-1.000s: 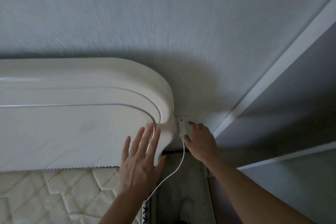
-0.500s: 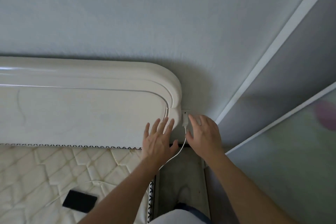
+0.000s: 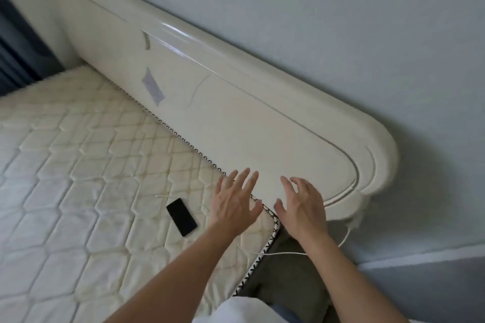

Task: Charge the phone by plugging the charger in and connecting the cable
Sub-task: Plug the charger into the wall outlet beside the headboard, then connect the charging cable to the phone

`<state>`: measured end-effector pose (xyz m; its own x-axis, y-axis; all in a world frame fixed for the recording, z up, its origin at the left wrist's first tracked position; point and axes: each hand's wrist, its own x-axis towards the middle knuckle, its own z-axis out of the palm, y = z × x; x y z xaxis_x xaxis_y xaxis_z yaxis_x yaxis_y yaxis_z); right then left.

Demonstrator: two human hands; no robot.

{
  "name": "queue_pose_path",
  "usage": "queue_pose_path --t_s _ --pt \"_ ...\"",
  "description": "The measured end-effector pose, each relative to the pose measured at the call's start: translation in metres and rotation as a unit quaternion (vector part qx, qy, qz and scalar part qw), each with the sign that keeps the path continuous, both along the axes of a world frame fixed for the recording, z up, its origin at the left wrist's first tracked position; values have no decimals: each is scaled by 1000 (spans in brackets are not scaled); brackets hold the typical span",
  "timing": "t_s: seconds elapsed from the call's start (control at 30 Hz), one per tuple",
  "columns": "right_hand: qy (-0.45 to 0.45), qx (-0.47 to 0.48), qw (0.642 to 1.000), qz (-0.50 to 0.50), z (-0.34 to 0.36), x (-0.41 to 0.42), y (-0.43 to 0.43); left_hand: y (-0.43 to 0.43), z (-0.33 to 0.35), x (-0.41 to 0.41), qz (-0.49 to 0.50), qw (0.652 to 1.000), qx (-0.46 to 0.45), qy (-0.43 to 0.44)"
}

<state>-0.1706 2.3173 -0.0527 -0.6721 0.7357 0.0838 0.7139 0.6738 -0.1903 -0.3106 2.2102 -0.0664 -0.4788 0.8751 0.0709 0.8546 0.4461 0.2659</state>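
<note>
White cable (image 3: 283,253) trails from the charger (image 3: 354,223) by the headboard's (image 3: 262,144) right end onto the mattress (image 3: 78,165). Left hand (image 3: 233,204) and right hand (image 3: 301,207) hover spread, empty. Plugging-in looks done; next, find the cable's free end and fit it to the black phone (image 3: 181,216) just left.

Bed with a bare cream quilted mattress (image 3: 78,165), black-and-white zigzag piping along its edge, cream headboard (image 3: 236,113) at its far side, black phone (image 3: 181,216) lying flat face up near the corner, thin white cable (image 3: 278,254) trailing off the mattress edge
</note>
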Motion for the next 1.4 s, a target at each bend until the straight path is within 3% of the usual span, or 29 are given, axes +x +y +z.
queue_pose_path --t_s 0.33,0.63,0.83,1.07,1.4 --pt "11 -48 965 256 -9 -116 -51 -120 6 -38 269 963 -25 5" --pt "-29 -63 933 354 -26 -163 -94 -193 -8 -27 398 916 -52 -20" --pt "-36 -48 929 364 -39 -201 -116 -217 -25 -48 398 914 -63 -56" --pt "-59 -47 931 356 -68 -255 -138 -235 -73 -99 334 935 -79 -95" --pt "-100 -61 913 391 -180 -333 -130 -206 -201 -152 265 937 -148 -172"
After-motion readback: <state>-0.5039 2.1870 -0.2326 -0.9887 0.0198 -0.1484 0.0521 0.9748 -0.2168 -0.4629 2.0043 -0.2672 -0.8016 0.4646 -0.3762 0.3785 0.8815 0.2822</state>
